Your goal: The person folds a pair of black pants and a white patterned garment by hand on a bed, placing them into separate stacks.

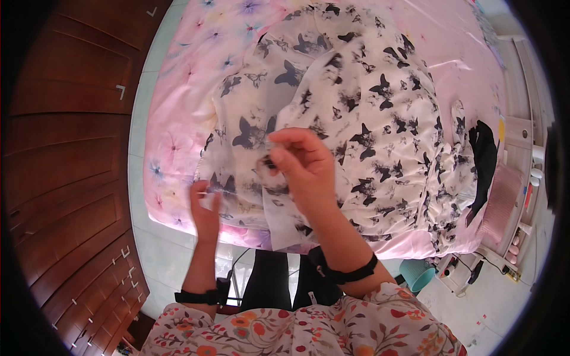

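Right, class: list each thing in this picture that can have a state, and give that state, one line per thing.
Butterfly-print garment: spread out and rumpled on the bed, partly folded over itself.
Right hand: raised, fingers pinched on a fold of the garment.
Left hand: gripping the garment's near edge.
Pink floral bedsheet: laid flat over the bed.
Black cloth: lying crumpled at the bed's right edge.
Wooden wardrobe doors: closed.

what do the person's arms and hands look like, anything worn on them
Both hands are bare, no gloves. The left hand and right hand each have a black band at the wrist. Sleeves are light fabric with an orange and red flower print.
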A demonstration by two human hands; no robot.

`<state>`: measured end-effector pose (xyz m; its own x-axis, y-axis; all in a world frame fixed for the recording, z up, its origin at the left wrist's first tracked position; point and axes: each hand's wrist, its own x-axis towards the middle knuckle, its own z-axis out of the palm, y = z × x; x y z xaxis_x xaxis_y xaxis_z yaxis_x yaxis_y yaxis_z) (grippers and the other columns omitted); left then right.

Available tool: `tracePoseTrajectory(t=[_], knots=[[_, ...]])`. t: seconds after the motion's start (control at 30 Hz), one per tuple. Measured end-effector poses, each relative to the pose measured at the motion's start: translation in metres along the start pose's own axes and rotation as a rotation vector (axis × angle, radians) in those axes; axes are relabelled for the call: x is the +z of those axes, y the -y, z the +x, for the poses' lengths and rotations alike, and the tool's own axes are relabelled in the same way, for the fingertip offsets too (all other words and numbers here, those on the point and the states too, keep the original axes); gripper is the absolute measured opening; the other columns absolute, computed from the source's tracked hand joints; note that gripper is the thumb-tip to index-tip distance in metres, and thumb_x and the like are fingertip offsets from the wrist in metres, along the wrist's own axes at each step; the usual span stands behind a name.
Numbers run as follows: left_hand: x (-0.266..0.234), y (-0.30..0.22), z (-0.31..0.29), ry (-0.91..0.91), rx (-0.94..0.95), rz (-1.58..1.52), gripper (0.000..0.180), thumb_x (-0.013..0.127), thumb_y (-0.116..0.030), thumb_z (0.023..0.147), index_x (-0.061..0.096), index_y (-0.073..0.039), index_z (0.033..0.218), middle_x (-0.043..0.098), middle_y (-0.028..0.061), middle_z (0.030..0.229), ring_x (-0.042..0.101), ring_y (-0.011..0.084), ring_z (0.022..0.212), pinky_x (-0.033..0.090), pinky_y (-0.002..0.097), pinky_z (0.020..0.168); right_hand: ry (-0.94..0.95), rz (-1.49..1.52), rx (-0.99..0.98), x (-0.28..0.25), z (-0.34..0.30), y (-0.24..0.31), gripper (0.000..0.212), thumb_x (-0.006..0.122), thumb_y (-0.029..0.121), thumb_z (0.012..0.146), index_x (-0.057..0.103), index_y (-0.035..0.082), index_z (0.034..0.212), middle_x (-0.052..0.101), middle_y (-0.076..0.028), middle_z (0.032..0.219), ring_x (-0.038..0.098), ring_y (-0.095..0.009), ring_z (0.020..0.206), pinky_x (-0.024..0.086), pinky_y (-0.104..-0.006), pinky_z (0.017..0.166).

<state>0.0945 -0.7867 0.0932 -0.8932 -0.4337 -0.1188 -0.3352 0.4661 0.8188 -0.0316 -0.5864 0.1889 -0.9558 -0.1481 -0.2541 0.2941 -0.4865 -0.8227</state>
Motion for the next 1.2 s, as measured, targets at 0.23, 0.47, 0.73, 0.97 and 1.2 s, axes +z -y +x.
tracePoseTrajectory(t=[0.23,0.47,0.73,0.97,1.2], knots=[[0.071,-0.048,-0.066,0.809,-0.063,-0.325,0.082,0.078,-0.034,0.070,0.036,0.001,0.131,0.041,0.0172,0.133,0.044,0.0247,0.121,0.037,0.0376,0.099,0.157,-0.156,-0.280,0.008,-0.010,0.000,0.017,0.061,-0.007,0.080,0.062,-0.001,0.096,0.056,-0.004,0.087,0.052,-0.011,0.081,0.041,-0.0234,0.075],[0.101,-0.061,-0.067,0.708,-0.292,-0.481,0.031,0.068,-0.018,0.083,0.059,0.001,0.105,0.063,0.0073,0.085,0.057,0.0143,0.081,0.045,0.0278,0.074,-0.205,-0.425,-0.699,-0.055,-0.015,0.056,0.016,0.060,-0.008,0.082,0.062,-0.002,0.096,0.060,-0.005,0.090,0.050,-0.007,0.072,0.039,-0.0183,0.061],[0.065,-0.031,-0.080,0.841,-0.397,-0.418,0.018,0.059,-0.011,0.088,0.059,0.000,0.102,0.059,0.0012,0.087,0.051,0.0064,0.079,0.043,0.0227,0.072,-0.372,-0.466,-0.717,-0.117,-0.019,0.085,0.015,0.055,0.000,0.090,0.059,-0.004,0.103,0.065,-0.013,0.094,0.059,-0.012,0.075,0.049,-0.0208,0.064],[-0.049,-0.018,-0.059,0.780,-0.493,-0.359,0.022,0.068,-0.012,0.083,0.065,0.001,0.100,0.059,-0.0047,0.079,0.051,0.0034,0.072,0.044,0.0223,0.063,-0.079,-0.463,-0.660,-0.058,0.004,0.056,0.015,0.048,-0.008,0.088,0.057,-0.005,0.099,0.062,-0.013,0.097,0.059,-0.015,0.089,0.044,-0.0264,0.085],[-0.174,0.033,-0.043,0.961,-0.687,-0.183,0.028,0.076,-0.011,0.074,0.066,0.001,0.096,0.067,0.0023,0.085,0.059,0.0085,0.078,0.048,0.0261,0.073,0.243,-0.396,-0.572,0.071,0.060,-0.027,0.015,0.048,-0.009,0.087,0.060,-0.002,0.093,0.059,-0.003,0.091,0.053,-0.010,0.081,0.042,-0.0211,0.077]])
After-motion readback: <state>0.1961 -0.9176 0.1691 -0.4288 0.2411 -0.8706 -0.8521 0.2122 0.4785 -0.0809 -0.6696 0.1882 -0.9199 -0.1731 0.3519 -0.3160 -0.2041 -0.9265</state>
